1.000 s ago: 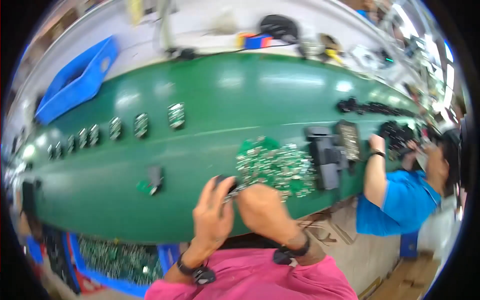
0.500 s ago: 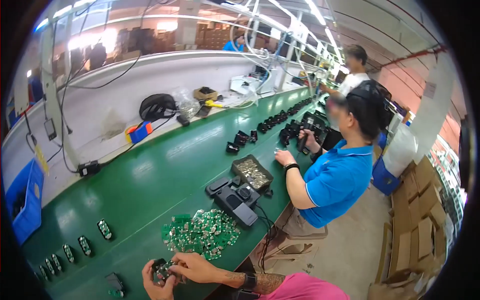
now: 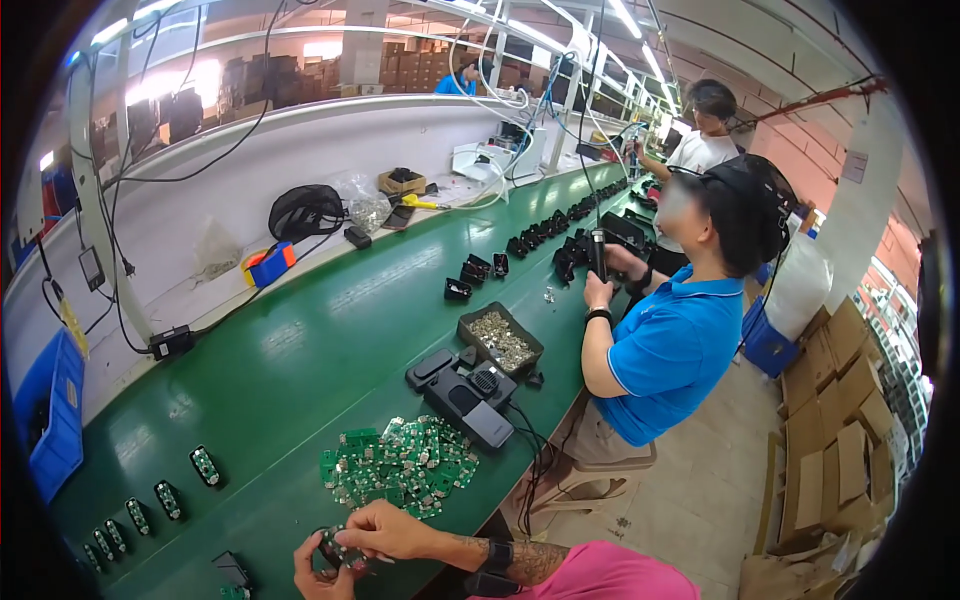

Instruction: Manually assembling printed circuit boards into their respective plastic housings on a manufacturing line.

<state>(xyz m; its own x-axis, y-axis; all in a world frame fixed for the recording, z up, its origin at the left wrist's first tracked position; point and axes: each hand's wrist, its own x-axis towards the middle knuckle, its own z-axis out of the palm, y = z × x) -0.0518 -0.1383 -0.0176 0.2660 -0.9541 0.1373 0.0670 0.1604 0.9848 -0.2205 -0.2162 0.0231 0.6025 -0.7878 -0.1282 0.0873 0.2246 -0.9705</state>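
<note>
Near the lower edge, my left hand (image 3: 313,572) is closed around a small black housing (image 3: 328,549). A green circuit board shows on top of the housing. From its right side, my right hand (image 3: 388,530) presses the board with thumb and fingertips; whether it grips the board or only pushes on it is hard to see. Just beyond my hands lies a heap of loose green circuit boards (image 3: 405,462). To the left, a dark empty-looking housing (image 3: 231,568) and a single board (image 3: 235,592) rest on the green table (image 3: 290,400).
Several housings with boards (image 3: 168,500) stand in a row at left. Right of the heap are a black device (image 3: 465,400) with cables and a tray of small metal parts (image 3: 502,338). A co-worker in blue (image 3: 670,350) holds a black power screwdriver (image 3: 598,255). A blue bin (image 3: 55,420) stands at far left.
My hands stay together on the housing and have shifted slightly down and right. The co-worker in blue has brought both hands to the screwdriver, leaving small metal parts on the table.
</note>
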